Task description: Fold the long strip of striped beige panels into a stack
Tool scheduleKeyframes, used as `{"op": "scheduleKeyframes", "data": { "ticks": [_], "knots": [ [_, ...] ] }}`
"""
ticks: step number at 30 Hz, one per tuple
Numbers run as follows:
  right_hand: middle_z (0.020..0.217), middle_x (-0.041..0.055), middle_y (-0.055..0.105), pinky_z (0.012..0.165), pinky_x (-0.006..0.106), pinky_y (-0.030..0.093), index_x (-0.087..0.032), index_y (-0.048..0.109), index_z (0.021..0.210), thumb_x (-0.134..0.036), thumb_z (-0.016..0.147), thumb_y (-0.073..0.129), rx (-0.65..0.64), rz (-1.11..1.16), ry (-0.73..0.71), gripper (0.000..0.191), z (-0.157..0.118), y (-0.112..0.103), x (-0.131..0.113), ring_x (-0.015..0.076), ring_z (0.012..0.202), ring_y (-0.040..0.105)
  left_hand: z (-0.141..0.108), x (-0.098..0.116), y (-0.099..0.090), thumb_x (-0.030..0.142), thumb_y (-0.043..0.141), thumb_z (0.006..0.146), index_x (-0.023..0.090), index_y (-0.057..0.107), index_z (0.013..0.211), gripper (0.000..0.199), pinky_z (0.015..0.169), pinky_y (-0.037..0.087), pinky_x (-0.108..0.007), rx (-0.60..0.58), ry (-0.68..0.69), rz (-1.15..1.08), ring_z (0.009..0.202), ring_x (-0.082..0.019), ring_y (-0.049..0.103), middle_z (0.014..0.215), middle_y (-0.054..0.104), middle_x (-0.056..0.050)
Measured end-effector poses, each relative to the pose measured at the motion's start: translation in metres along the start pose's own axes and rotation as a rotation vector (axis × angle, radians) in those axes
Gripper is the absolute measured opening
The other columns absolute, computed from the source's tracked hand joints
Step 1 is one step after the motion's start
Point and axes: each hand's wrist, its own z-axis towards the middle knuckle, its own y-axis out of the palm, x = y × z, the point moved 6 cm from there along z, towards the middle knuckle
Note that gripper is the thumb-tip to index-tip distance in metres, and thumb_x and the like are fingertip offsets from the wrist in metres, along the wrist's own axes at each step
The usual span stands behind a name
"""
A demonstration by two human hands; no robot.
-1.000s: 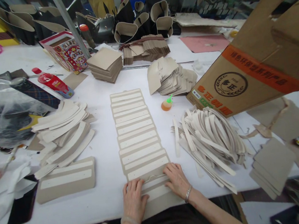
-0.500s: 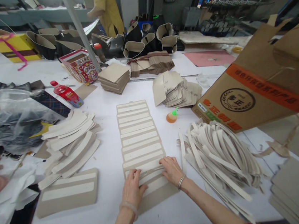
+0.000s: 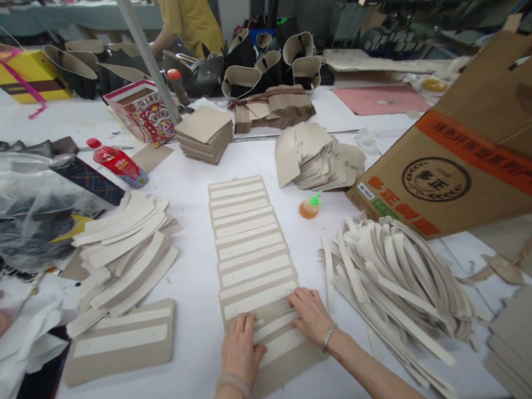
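Note:
A row of overlapping beige panels (image 3: 253, 252) with paler strips across them runs down the middle of the table. At its near end, my left hand (image 3: 239, 351) and my right hand (image 3: 310, 315) rest on either side of the nearest panel (image 3: 290, 371). Between them stretches a narrow pale strip (image 3: 276, 326), its ends pinched in my curled fingers. My fingertips partly cover those ends. To the right of my right hand lies a heap of loose pale strips (image 3: 389, 269).
Left are a pile of curved pale pieces (image 3: 128, 253), a stripped panel stack (image 3: 119, 344) and a dark phone (image 3: 35, 386). A small glue bottle (image 3: 309, 207) stands beyond my right hand. A cardboard box (image 3: 463, 158) leans at right. A person in yellow (image 3: 190, 16) stands behind.
Both hands have come slightly nearer to me with the narrow strip, uncovering more of the panel beyond them. In the background, the person in yellow has shifted posture.

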Motion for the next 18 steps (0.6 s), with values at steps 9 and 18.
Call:
{"op": "scheduleKeyframes", "data": {
  "ticks": [9, 18],
  "knots": [
    [0.093, 0.0028, 0.057, 0.078, 0.034, 0.026, -0.021, 0.05, 0.086, -0.022, 0.067, 0.065, -0.005, 0.015, 0.023, 0.024, -0.024, 0.01, -0.007, 0.0215, 0.09, 0.046, -0.015, 0.004, 0.012, 0.017, 0.059, 0.062, 0.021, 0.053, 0.096, 0.035, 0.083, 0.033, -0.035, -0.094, -0.062, 0.068, 0.097, -0.023, 0.047, 0.104, 0.054, -0.003],
    [0.101, 0.0044, 0.055, 0.086, 0.036, 0.025, -0.019, 0.053, 0.088, -0.024, 0.071, 0.064, 0.092, -0.062, -0.08, 0.021, 0.041, -0.037, -0.017, 0.0212, 0.098, 0.043, 0.039, -0.001, -0.052, 0.018, 0.06, 0.064, 0.02, 0.054, 0.086, 0.023, 0.094, 0.026, -0.035, 0.133, 0.012, 0.085, 0.115, -0.021, 0.038, 0.125, 0.046, -0.002]
  ]
}}
